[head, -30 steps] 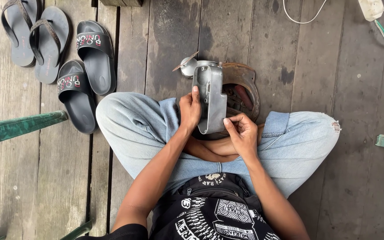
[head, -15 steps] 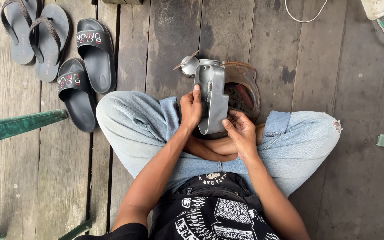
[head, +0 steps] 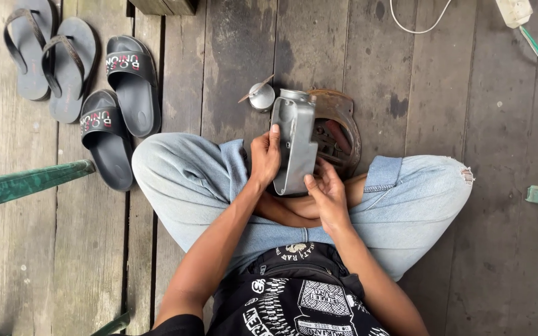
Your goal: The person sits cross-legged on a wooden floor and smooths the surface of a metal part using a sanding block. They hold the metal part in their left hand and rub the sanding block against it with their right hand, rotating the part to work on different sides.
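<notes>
Grey metal housing (head: 297, 146) held upright over the crossed legs, long axis pointing away from the body; left hand (head: 264, 155) grips its left edge, right hand (head: 326, 194) supports the near end. Rusty casing (head: 337, 130) behind, on plank floor (head: 231, 56).

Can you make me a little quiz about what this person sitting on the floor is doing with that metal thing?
1. True or false: both hands touch the grey metal casing.
2. How many sandals lie on the wooden floor? A two, B four, C six.
3. Which hand has its grip along the casing's side edge?

Key: 1 true. 2 B: two grey flip-flops, two dark slides. 3 The left hand; the right hand supports its lower end.
</notes>
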